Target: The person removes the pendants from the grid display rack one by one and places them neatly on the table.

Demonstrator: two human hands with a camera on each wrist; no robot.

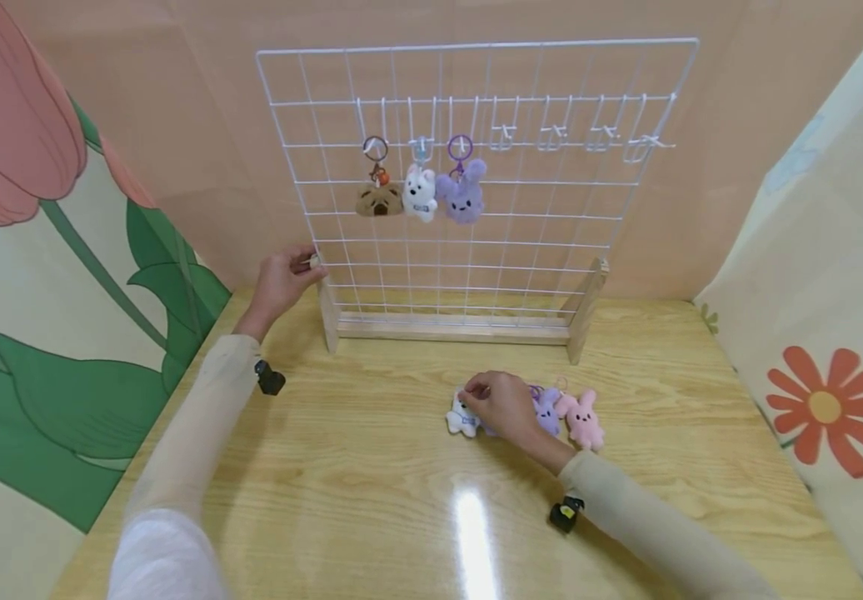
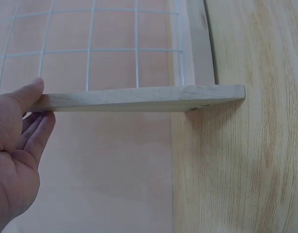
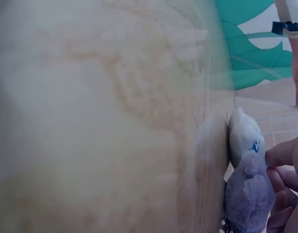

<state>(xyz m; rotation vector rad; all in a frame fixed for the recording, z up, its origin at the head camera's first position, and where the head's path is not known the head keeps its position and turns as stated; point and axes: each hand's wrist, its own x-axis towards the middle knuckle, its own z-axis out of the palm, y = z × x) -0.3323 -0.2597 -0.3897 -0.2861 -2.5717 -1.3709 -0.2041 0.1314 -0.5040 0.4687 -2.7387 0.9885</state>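
Observation:
My left hand [image 1: 281, 279] pinches the top of the wooden side post [image 2: 139, 97] of the rack between thumb and fingers. The post carries a white wire grid [image 1: 476, 242]. On the table, the fingertips of my right hand [image 1: 505, 408] pinch at the head of a white plush keychain [image 1: 463, 421] with a blue mark. Beside it, partly under the hand, lies a purple plush [image 3: 250, 199]. To the right are another purple bunny keychain [image 1: 547, 411] and a pink bunny keychain [image 1: 585, 421].
From the grid's hooks hang a brown bear keychain [image 1: 379, 200], a white dog keychain [image 1: 420, 193] and a purple bunny keychain [image 1: 463, 200]. Several bare hooks [image 1: 554, 133] continue to the right. A painted wall [image 1: 814, 292] borders the wooden table [image 1: 356, 483].

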